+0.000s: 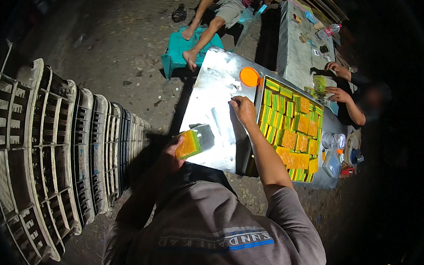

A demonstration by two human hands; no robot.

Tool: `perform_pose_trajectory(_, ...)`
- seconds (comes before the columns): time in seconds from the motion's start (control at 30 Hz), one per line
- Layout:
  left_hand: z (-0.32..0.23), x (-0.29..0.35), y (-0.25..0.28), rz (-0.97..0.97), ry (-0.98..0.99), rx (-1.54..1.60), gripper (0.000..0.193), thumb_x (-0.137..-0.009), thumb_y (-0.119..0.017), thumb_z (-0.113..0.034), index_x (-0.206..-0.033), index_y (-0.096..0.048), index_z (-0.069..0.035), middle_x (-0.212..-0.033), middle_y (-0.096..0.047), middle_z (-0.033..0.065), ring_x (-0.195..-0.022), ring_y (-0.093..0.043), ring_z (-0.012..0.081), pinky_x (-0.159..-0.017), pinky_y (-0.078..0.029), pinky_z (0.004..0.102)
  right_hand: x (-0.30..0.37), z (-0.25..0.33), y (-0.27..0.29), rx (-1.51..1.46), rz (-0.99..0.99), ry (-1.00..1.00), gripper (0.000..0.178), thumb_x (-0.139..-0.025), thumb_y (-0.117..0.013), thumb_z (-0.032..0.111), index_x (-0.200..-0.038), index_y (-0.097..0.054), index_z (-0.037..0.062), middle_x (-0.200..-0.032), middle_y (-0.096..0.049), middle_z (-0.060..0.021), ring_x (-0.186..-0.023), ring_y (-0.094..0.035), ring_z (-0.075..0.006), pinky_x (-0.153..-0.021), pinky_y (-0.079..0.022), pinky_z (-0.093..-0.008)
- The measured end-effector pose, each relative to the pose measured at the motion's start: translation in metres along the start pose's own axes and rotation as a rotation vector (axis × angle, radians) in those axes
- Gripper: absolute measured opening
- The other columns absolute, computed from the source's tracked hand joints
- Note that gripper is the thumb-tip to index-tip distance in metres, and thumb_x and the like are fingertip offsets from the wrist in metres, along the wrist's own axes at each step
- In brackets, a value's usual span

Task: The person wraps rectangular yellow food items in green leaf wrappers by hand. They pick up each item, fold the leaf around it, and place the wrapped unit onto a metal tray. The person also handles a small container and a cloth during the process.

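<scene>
My left hand (172,155) grips an orange-topped block (188,143) with green and yellow sides, held over the near left corner of the shiny metal table (209,96). The block's exact kind I cannot make out. My right hand (244,110) is over the table beside the tray, its fingers curled and pressed together; anything in them is too small to see. Just right of it, a metal tray (259,104) holds many similar striped blocks (302,124), some lying orange side up. An orange round lid (249,77) sits beyond my right hand.
Stacked plastic crates (51,137) line the left. A teal stool (178,50) bears a seated person's feet (190,58). At the right, a co-worker's hands (339,94) are by more striped blocks (319,83). Clear containers (332,164) stand right of the tray.
</scene>
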State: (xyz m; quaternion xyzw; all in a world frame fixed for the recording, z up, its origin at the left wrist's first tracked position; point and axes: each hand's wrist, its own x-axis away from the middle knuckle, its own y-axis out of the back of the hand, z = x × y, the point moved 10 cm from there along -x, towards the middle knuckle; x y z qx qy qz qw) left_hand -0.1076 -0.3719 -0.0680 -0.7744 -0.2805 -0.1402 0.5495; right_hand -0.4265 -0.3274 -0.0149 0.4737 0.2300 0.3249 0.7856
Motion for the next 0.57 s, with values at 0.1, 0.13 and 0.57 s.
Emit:
perform_pose_trajectory(0.1, -0.017, 0.014, -0.003, -0.095, -0.043, -0.379, 0.041, -0.102, -0.054, -0.036, -0.134, -0.054, -0.011, -0.119, -0.061, 0.0054, -0.11, -0.058, 0.0173, -0.095, -0.046, 0.0353, -0.003, -0.006, -0.011, 0.068, -0.058, -0.051, 0.025, -0.086, -0.076, 0.028, -0.099, -0.075, 0.0069, -0.096, -0.068, -0.0153, -0.09, -0.068, -0.0322, -0.08, -0.053, -0.0426)
perform_pose_trajectory(0.13, -0.027, 0.025, -0.008, -0.15, -0.064, -0.561, 0.04, -0.102, -0.053, -0.037, -0.133, -0.054, -0.011, -0.117, -0.061, 0.005, -0.106, -0.058, 0.0166, -0.092, -0.047, 0.0342, -0.004, -0.006, -0.018, 0.055, -0.041, -0.073, 0.024, -0.086, -0.076, 0.028, -0.098, -0.076, 0.0071, -0.096, -0.068, -0.0152, -0.09, -0.068, -0.032, -0.079, -0.053, -0.0424)
perform_pose_trajectory(0.57, -0.02, -0.002, 0.004, -0.097, -0.06, -0.136, 0.051, -0.1, -0.062, -0.028, -0.145, -0.04, -0.017, -0.131, -0.057, 0.0193, -0.116, -0.059, 0.04, -0.106, -0.044, 0.044, 0.079, 0.057, 0.054, -0.478, 0.439, -0.122, 0.016, -0.085, -0.08, 0.026, -0.095, -0.08, 0.0139, -0.132, -0.062, -0.0123, -0.128, -0.053, -0.0237, -0.117, -0.03, -0.0467)
